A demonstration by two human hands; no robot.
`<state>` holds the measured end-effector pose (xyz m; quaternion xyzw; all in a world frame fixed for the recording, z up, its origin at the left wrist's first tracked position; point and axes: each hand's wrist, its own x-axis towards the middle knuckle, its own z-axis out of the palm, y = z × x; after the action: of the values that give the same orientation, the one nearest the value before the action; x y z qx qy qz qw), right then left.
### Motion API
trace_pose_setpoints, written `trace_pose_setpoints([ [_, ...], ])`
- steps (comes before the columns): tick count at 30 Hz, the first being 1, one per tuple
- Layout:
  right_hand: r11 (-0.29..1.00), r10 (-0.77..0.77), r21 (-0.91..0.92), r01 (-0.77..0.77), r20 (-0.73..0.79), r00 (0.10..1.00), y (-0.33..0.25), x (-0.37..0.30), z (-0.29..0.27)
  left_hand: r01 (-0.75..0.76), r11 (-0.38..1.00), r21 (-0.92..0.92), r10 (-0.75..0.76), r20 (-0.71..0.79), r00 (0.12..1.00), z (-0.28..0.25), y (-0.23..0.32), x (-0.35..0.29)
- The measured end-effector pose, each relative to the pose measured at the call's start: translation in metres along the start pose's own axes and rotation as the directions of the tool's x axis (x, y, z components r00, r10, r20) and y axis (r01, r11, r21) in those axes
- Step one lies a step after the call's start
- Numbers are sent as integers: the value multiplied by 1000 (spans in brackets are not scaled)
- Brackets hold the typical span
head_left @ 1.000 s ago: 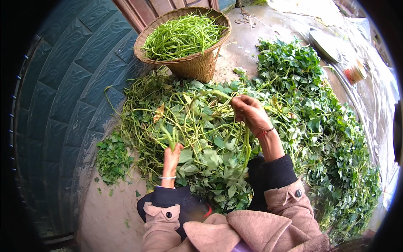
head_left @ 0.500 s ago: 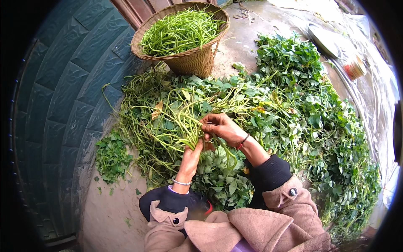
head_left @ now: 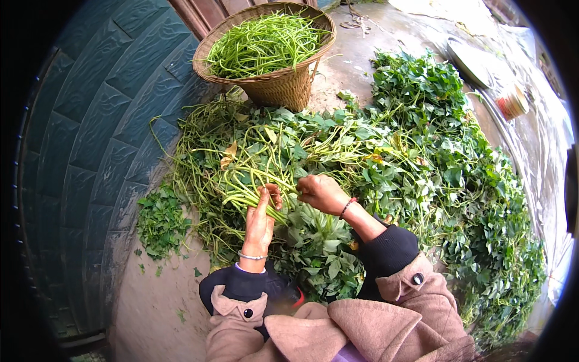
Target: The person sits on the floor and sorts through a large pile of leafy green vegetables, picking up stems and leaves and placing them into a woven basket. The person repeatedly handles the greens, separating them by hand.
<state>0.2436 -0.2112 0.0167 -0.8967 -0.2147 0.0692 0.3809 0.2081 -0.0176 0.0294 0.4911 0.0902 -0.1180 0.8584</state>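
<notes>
My left hand (head_left: 259,218) is closed round a bunch of long green leaf stems (head_left: 241,196), whose ends stick out on both sides of the fingers. Just to its right, my right hand (head_left: 325,194) is curled with fingertips pinched together. A thin green stem seems to run from the bunch to those fingertips, though the pinch itself is mostly hidden. Under and around both hands spreads a heap of leafy green vines (head_left: 416,175), with a loose clump of leaves (head_left: 325,235) just below the right hand.
At the far side stands a woven basket (head_left: 280,87) heaped with stripped green stems (head_left: 265,45). A small leaf pile (head_left: 161,222) lies left, near the dark tiled wall (head_left: 90,139). Far right are a small tub (head_left: 512,102), a shallow round pan (head_left: 469,63) and plastic sheeting (head_left: 537,175).
My hands, close together before, have come apart. The left has shifted slightly left and up with the bunch; the right has moved a little right and down, its fingers curled tighter.
</notes>
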Motion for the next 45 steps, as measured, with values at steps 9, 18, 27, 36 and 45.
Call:
trace_pose_setpoints([
  [9, 945, -150, 291, 148, -16, 989, -17, 6, 3, -85, 976, 202, 129, -216, 968, -17, -14, 4],
  [18, 634, 20, 758, -154, 183, 983, -27, 5, -11, 50, 999, 3, -49, -113, 992, -3, -6, -3],
  [27, 598, 401, 716, -359, 120, 908, 4, 2, -68, 95, 875, 474, -131, 44, 990, -49, 12, 2],
  [36, 809, 225, 552, -203, 30, 974, 27, -9, -87, 41, 581, 813, -102, 23, 995, -70, 28, 12],
  [45, 541, 391, 816, -204, -29, 920, 26, -7, -97, -16, 982, 190, 51, -180, 982, -63, 41, -2],
])
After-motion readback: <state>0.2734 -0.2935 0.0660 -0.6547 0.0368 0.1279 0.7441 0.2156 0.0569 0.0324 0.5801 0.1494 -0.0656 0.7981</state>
